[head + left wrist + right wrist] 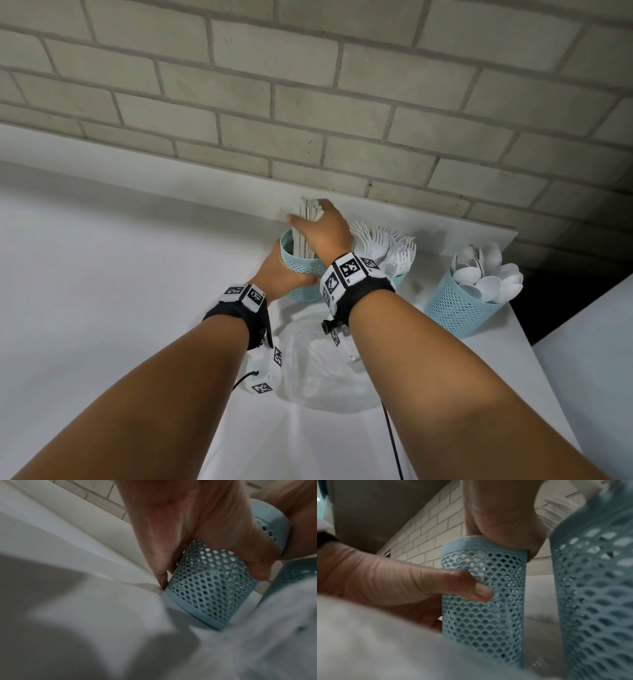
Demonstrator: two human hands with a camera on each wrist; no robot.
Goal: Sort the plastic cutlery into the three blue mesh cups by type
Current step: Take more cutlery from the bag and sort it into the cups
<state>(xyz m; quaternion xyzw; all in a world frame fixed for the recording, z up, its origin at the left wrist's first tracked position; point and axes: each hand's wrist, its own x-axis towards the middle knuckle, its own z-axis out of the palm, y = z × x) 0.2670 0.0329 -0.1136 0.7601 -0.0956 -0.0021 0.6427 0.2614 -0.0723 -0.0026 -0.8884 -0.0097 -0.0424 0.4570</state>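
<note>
So the left hand [281, 274] grips the leftmost blue mesh cup [303, 274] by the wall, while the right hand [325, 229] clutches the bundle of white plastic knives [306, 222] standing in it.

A pale brick wall [308, 85] is running behind a white counter [102, 274]. A clear plastic bag [318, 370] is lying crumpled on the counter, near its front. A black cable [392, 442] is trailing down from beside the bag toward the near edge.
</note>
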